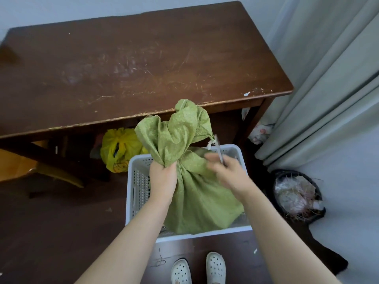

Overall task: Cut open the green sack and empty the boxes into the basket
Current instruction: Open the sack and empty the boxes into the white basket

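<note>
Here's the green sack (pixel 190 177), sitting upright inside the white basket (pixel 139 181) on the floor, its tied neck rising above the basket's rim and its loose top flaring up in front of the wooden surface (pixel 133 64). The left hand (pixel 164 181) is clamped around the sack's neck, fingers wrapped tight on the gathered cloth at the near-left side of the basket. The right hand (pixel 227 173) is blurred, over the basket's far-right corner, and closed around a thin metal tool that looks like scissors (pixel 219 149), blade end pointing up toward the pale string (pixel 211 144) that hangs at the sack's flared top. Whether the blades touch the string, I can't tell, the blur is too strong. Both bare forearms reach down over the basket's near rim. Just behind the basket to the left, under the surface, sits a yellow plastic bag (pixel 119 149). To the right of the basket, well apart, a dark bin (pixel 297 193) holds pale crumpled rubbish, with a grey curtain (pixel 332 83) hanging beyond it. On the near side of the basket, two white perforated clogs (pixel 199 269) stand on the dark floor. The surface itself is scratched and bare.
</note>
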